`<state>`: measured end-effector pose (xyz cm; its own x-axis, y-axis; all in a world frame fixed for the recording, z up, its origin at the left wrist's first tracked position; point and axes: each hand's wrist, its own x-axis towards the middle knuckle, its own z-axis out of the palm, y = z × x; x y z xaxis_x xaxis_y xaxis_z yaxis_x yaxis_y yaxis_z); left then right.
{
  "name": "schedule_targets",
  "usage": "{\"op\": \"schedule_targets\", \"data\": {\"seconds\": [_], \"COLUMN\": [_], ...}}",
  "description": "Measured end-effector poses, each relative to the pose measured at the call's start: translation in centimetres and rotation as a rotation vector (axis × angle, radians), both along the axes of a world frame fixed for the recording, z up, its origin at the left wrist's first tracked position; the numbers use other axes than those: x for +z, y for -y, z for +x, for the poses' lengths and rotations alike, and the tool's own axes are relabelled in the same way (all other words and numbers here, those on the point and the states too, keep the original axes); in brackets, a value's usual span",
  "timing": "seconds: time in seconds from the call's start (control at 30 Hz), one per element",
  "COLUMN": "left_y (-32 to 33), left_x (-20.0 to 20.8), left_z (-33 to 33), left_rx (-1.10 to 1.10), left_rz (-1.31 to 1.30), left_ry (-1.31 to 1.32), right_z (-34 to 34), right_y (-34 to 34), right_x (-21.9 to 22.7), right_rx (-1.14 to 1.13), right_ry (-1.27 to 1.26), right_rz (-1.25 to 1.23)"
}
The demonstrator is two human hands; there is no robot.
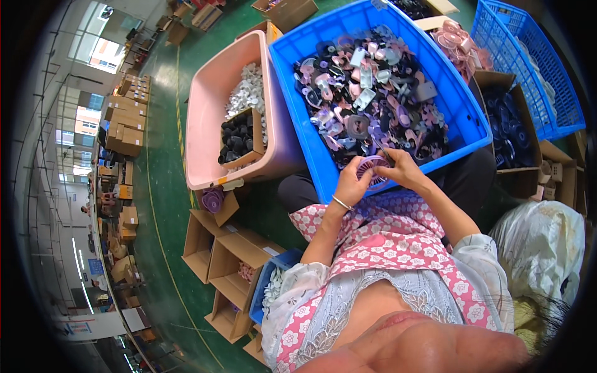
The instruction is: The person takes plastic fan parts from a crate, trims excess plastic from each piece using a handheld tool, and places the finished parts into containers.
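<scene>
My left hand point(352, 185) is closed around a round pinkish-purple fan grille point(375, 170) with radial slots, its thumb on the face. My right hand point(405, 169) comes in at the grille's other side. Its fingers are pinched on a slim dark metal tool point(380, 145) that points away from me; the exact kind is too small to make out. Both hands are at the near rim of a big blue plastic bin point(323, 180), above my lap. The bin holds a heap of small mixed plastic parts point(367, 93) in black, pink, purple and pale green.
Left of the bin stands a pink tub point(205, 130) with white parts and a small box of black pieces point(237, 140). Cardboard boxes point(233, 258) lie at lower left. On the right are a blue crate point(528, 68), a carton of dark round parts point(507, 127) and a white plastic sack point(541, 242).
</scene>
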<state>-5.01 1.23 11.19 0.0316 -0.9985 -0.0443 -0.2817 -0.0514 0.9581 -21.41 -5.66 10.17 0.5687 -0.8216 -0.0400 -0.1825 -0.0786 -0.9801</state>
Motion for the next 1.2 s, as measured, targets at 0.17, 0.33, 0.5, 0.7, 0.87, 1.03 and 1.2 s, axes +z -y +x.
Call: {"op": "schedule_targets", "data": {"seconds": [0.17, 0.33, 0.5, 0.7, 0.87, 1.03, 1.2], "left_y": [0.0, -0.9, -2.1, -2.3, 0.3, 0.4, -1.3], "left_x": [0.5, -0.8, -2.6, -2.3, -1.5, -2.1, -1.0], "left_z": [-1.0, -0.9, -1.7, -1.8, -1.7, -1.8, -0.2], "left_rx": [0.002, 0.059, 0.139, 0.157, 0.383, 0.394, 0.119], "left_rz": [-0.019, -0.030, -0.074, -0.066, -0.081, -0.129, -0.085], "left_ry": [0.037, 0.074, 0.174, 0.153, -0.280, -0.240, -0.029], "right_z": [-0.4, 0.1, 0.0, 0.0, 1.5, 1.3, 0.5], "right_y": [-0.1, -0.6, -1.6, -3.2, -2.1, -2.5, -0.3], "right_x": [1.6, 2.2, 1.4, -1.3, 1.1, 1.3, 0.6], "right_rx": [-0.019, -0.010, -0.007, -0.040, -0.229, -0.196, 0.045], "right_ry": [-0.062, -0.153, -0.201, -0.249, 0.275, 0.268, 0.075], "right_rz": [-0.038, -0.175, -0.211, -0.365, 0.429, 0.442, -0.039]}}
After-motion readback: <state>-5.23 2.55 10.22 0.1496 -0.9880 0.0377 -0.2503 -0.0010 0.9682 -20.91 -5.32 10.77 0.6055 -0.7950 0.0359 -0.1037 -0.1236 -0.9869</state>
